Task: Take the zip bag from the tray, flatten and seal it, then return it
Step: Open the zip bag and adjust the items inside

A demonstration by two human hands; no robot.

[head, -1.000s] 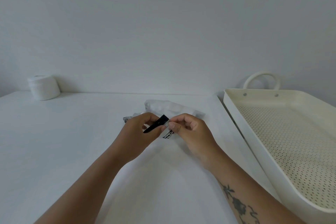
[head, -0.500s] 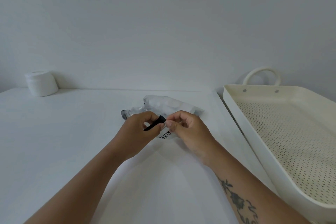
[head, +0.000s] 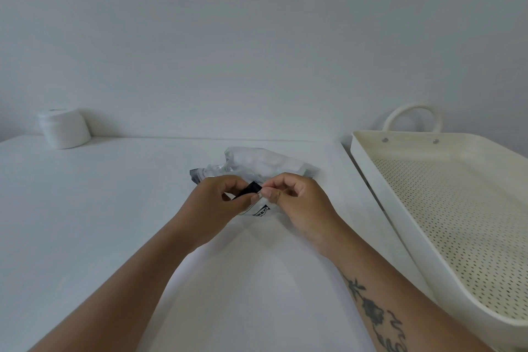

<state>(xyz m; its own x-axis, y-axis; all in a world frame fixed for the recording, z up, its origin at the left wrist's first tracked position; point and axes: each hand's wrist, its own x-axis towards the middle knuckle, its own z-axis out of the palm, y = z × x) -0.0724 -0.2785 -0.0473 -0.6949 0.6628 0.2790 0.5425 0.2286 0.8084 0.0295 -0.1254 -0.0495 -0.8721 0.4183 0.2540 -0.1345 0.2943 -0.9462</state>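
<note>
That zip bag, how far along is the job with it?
Done: the zip bag is out of the tray and on the table. In hand: the left hand and right hand pinch its black strip, and it looks crumpled. Left: flattening it, finishing the seal, returning it.

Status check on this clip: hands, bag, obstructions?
Left hand and right hand both pinching the crumpled clear plastic zip bag at its black strip. Bag on white table, not flat. Nothing obstructing.

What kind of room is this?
Hard to say; maybe a plain work table at home. There is a bare white table, an empty holed tray, a white roll and a blank wall.
</note>
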